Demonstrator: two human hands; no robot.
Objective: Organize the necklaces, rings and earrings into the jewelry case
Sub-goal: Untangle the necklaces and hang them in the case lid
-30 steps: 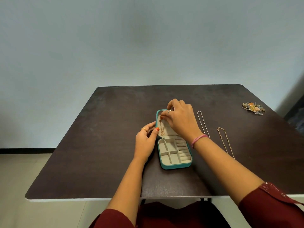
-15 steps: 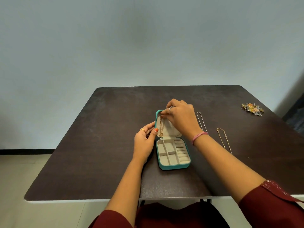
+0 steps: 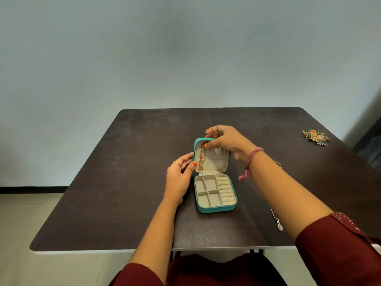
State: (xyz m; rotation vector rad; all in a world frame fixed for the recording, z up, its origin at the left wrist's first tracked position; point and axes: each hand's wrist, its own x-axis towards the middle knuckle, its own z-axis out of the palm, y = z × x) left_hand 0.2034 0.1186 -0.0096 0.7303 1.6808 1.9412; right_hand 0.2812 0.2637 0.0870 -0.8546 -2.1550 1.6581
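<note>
An open teal jewelry case (image 3: 214, 209) sits mid-table, with its lid (image 3: 218, 164) standing upright. A thin gold necklace (image 3: 201, 161) hangs down the left side of the lid's lining. My right hand (image 3: 228, 143) reaches over the lid's top edge, its thumb and fingers pinching the top of the gold necklace there. My left hand (image 3: 180, 176) holds the lid's left edge between thumb and fingers. The base compartments and ring rolls hold nothing. A silver pendant necklace (image 3: 278, 221) lies to the right, partly hidden by my right forearm.
A pile of earrings and rings (image 3: 315, 137) lies near the far right edge of the dark table (image 3: 123, 193). A bit of another chain (image 3: 277, 162) shows above my right forearm. A wall stands behind the table.
My right hand has moved up from in front of the lid to its top edge, uncovering the lining and the hanging gold necklace. My left hand stays at the lid's left side.
</note>
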